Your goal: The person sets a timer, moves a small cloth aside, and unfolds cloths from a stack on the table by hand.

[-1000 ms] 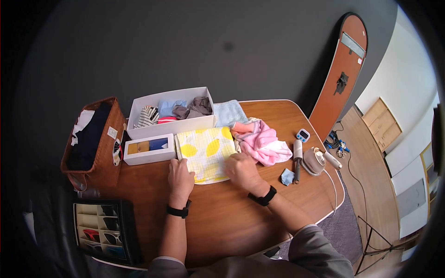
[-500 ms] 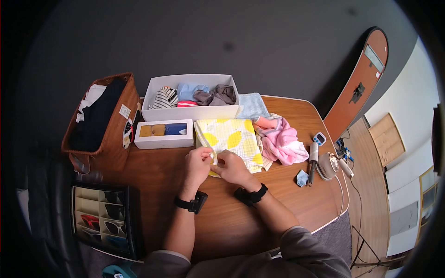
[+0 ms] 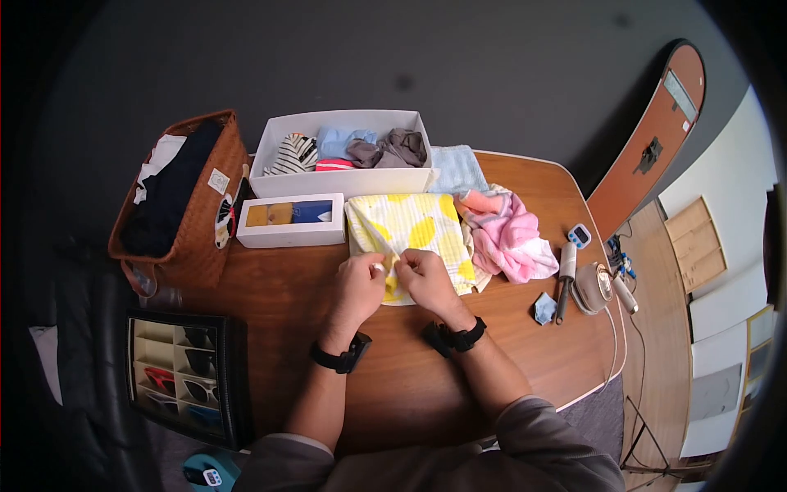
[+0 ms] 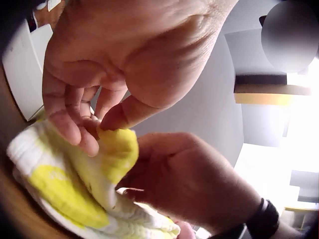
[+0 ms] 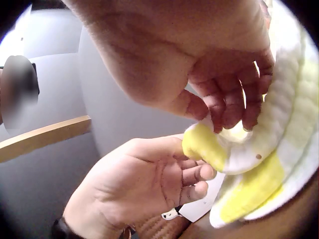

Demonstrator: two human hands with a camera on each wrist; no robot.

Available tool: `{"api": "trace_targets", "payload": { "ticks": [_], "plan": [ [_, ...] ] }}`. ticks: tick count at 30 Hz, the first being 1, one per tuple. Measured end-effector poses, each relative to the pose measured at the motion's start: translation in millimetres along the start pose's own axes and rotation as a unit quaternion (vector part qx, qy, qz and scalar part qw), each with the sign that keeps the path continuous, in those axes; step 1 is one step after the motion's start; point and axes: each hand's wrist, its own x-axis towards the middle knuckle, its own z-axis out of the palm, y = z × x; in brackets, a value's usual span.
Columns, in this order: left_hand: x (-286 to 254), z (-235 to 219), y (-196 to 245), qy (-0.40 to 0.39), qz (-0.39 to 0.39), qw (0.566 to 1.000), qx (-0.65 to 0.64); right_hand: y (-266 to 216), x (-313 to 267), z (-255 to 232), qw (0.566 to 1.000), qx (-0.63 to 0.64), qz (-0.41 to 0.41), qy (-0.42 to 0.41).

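A white cloth with yellow lemon prints (image 3: pixel 414 234) lies folded on the wooden table (image 3: pixel 393 377). My left hand (image 3: pixel 363 275) pinches its near edge between thumb and fingers (image 4: pixel 84 134). Right beside it, my right hand (image 3: pixel 422 272) pinches the same edge (image 5: pixel 219 144) with curled fingers. In the left wrist view the cloth (image 4: pixel 75 189) bunches up under my left hand (image 4: pixel 97 122). In the right wrist view my right hand (image 5: pixel 219 112) lifts a yellow corner off the cloth.
Behind the cloth stand a white bin of clothes (image 3: pixel 344 156) and a small white box (image 3: pixel 291 220). A brown woven basket (image 3: pixel 176 197) is at the left, a pink towel (image 3: pixel 508 242) at the right. A sunglasses case (image 3: pixel 184 394), a lint roller (image 3: pixel 564 275) and a timer (image 3: pixel 579 236) lie around.
Both hands moved from flat on the cloth's near corners to meet at the middle of its near edge and now pinch it. The head view shifted, so everything sits higher.
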Motion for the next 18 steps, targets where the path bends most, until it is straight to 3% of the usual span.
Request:
{"api": "trace_targets", "payload": {
  "ticks": [3,5,7,8,9,10,11,12,13,14,15,16,18],
  "plan": [
    [1.1,0.4,-6.0,0.004,-0.014,1.000,0.009,-19.0,-4.3,-11.5,0.998,0.040,0.018,0.044],
    [-0.3,-4.2,3.2,-0.015,-0.034,0.999,0.032,-30.3,-7.8,-18.4,0.993,0.064,-0.039,0.093],
    [-0.9,-4.9,7.2,-0.002,0.006,1.000,0.025,-37.8,-11.5,-24.3,0.991,0.064,-0.052,0.106],
    [-2.3,-5.3,11.6,-0.006,0.008,1.000,0.027,-40.4,-12.7,-27.2,0.986,0.054,-0.102,0.123],
    [-4.7,-5.9,17.8,0.071,0.114,0.988,0.076,-42.4,-14.0,-30.4,0.978,0.043,-0.151,0.140],
    [-6.0,-4.4,22.4,0.146,0.219,0.957,0.122,-43.8,-15.2,-33.4,0.977,0.042,-0.149,0.145],
    [-5.0,-4.6,21.8,0.142,0.223,0.957,0.120,-45.2,-16.0,-35.8,0.976,0.034,-0.173,0.124],
    [-3.6,-7.8,18.7,0.075,0.190,0.978,-0.051,-46.9,-16.6,-37.9,0.974,0.025,-0.198,0.103],
    [-3.1,-10.1,21.5,0.004,0.147,0.964,-0.219,-49.0,-15.3,-38.9,0.974,0.025,-0.196,0.108],
    [-12.6,-13.0,29.1,-0.067,0.028,0.879,-0.471,-51.4,-13.1,-39.2,0.965,0.034,-0.247,0.077],
    [-11.9,-12.7,31.8,-0.071,0.029,0.880,-0.469,-53.8,-13.0,-40.4,0.953,0.044,-0.297,0.045],
    [-10.6,-12.8,33.9,-0.090,0.038,0.899,-0.426,-58.6,-16.4,-42.8,0.958,0.062,-0.280,0.011],
    [-8.7,-10.1,34.4,-0.099,0.052,0.925,-0.364,-56.4,-18.6,-45.7,0.968,0.067,-0.240,0.021]
  ]
}}
